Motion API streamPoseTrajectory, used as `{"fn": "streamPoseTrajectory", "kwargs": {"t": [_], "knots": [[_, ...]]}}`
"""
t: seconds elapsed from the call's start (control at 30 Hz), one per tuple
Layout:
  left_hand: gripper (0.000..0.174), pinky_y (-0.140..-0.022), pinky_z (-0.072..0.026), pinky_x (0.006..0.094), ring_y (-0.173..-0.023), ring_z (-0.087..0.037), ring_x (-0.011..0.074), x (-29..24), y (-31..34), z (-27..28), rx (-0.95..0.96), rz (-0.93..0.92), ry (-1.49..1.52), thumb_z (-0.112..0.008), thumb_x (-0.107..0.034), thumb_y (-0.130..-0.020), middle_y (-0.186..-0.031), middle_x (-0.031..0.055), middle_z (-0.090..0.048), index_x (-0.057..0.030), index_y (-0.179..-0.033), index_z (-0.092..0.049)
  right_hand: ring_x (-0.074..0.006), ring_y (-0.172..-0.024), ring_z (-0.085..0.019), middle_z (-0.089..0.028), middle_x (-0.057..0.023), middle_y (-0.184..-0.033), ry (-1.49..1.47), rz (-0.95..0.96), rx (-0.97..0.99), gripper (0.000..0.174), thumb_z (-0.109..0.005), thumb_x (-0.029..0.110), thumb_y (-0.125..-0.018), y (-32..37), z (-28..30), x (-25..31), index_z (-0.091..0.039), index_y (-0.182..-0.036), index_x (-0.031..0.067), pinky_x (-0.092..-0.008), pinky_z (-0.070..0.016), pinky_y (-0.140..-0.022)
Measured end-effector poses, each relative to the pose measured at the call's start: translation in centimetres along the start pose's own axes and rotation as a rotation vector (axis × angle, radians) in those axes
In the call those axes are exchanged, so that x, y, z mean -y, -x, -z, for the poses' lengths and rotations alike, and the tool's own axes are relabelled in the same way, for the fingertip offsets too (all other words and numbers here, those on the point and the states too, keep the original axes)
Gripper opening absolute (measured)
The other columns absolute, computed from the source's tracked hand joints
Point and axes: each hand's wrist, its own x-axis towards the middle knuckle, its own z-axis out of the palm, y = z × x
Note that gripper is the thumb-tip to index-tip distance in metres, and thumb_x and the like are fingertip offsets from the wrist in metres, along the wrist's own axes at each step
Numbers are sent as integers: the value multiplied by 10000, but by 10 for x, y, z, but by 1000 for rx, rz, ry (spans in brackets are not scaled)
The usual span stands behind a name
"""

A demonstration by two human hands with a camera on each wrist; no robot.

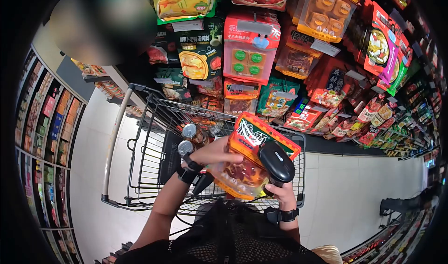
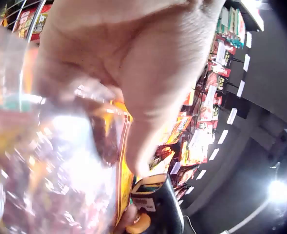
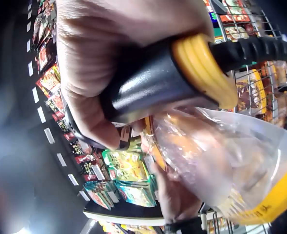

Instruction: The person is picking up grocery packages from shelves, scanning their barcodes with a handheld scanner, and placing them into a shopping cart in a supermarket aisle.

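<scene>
Pale tiled floor [image 1: 326, 180]; packed shelves [image 1: 46, 133] left; hanging packets [image 1: 252, 49] ahead; bright light [image 2: 278, 191].

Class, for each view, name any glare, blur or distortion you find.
Head view: shelves bent by the wide lens, dark corners, blurred patch upper left; left wrist view: white glare on the plastic packet, lamp flaring; right wrist view: hazy lower left.

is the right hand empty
No, the right hand grips a black handheld device with a yellow ring around its handle.
</scene>
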Motion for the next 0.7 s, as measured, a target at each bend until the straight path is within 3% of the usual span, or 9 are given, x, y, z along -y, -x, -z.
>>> {"fn": "streamPoseTrajectory", "kwargs": {"t": [0.1, 0.27, 0.33, 0.4, 0.53, 0.63, 0.7], "knots": [[427, -942, -419, 304, -1042, -540, 119, 19, -14, 1, -199, 18, 201, -642, -74, -830, -1149, 58, -578, -6, -1212, -464, -182, -1219, -404, -447, -87, -1309, 4, -48, -71, 779, -722, -13, -642, 4, 0, -6, -357, -1330, 19, -334, -275, -1043], [411, -930, -419, 297, -1036, -542, 121, 40, -9, 7, -297, -77, 270, -635, -86, -839, -1153, 58, -575, -11, -1207, -469, -221, -1236, -408, -441, -110, -1313, -78, 92, 3, 745, -688, -24, -680, 2, -16, 8, -339, -1337, 11, -396, -289, -1062], [398, -926, -420, 293, -1032, -543, 120, 43, -7, 7, -330, -105, 304, -630, -87, -843, -1153, 57, -575, -13, -1202, -473, -253, -1245, -405, -427, -134, -1329, -102, 36, -15, 740, -679, -17, -693, 2, -14, 11, -328, -1344, 12, -461, -297, -1062], [394, -913, -431, 304, -1030, -547, 131, 40, -7, 8, -359, -158, 265, -631, -98, -846, -1146, 60, -574, -7, -1194, -472, -266, -1249, -402, -414, -137, -1341, -138, 95, 9, 761, -686, -8, -689, -3, -11, 10, -313, -1352, 19, -507, -295, -1055], [397, -911, -433, 300, -1026, -549, 131, 38, -4, 14, -399, -144, 240, -640, -89, -838, -1144, 60, -576, -9, -1190, -474, -295, -1267, -379, -395, -142, -1357, -199, 139, 41, 770, -674, 7, -693, -5, -4, 7, -294, -1362, 27, -546, -283, -1052], [384, -928, -429, 311, -1041, -550, 140, 42, -5, 18, -444, -215, 266, -583, -199, -891, -1167, 75, -567, -9, -1204, -468, -346, -1298, -327, -362, -183, -1375, -281, 192, 27, 754, -632, 35, -696, -5, 0, 10, -285, -1366, 31, -573, -253, -1057], [371, -830, -465, 286, -926, -579, 142, 36, -8, 14, -581, -88, 737, -508, -336, -918, -1028, 61, -600, -16, -1105, -499, -398, -1265, -353, -370, -227, -1352, -308, 169, 36, 747, -651, 117, -690, -2, 6, 10, -311, -1349, 28, -565, -303, -1021]]}}
